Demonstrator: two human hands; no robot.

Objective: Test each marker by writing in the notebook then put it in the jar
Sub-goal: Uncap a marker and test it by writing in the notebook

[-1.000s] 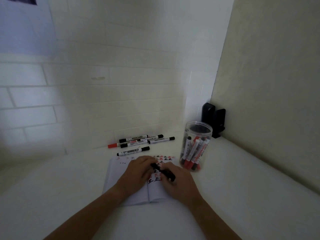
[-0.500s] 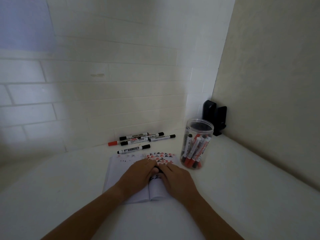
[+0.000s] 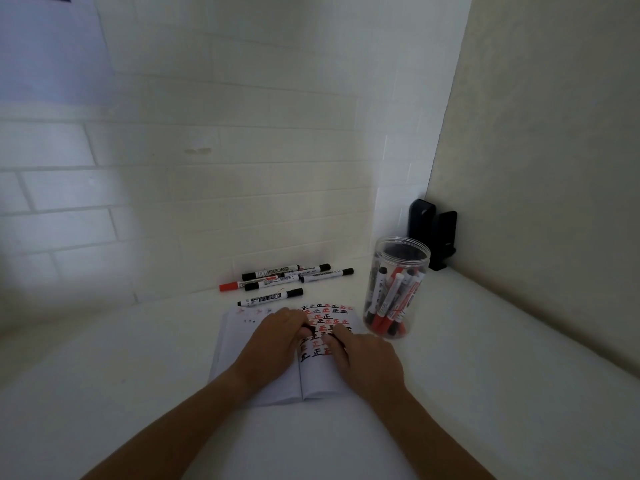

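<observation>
Both hands rest on the open notebook (image 3: 277, 382), and I can barely find the marker between them.

My left hand (image 3: 273, 344) and right hand (image 3: 367, 358) lie knuckles-up with fingers curled together; a small dark piece (image 3: 309, 330) shows at the left fingertips, marker or cap I cannot tell, and whether either hand pinches it is hidden. Red and black characters fill the page beyond the fingertips. The jar (image 3: 394, 289) of markers stands right of my right fingers; five loose markers (image 3: 287, 277) lie farther out.
</observation>
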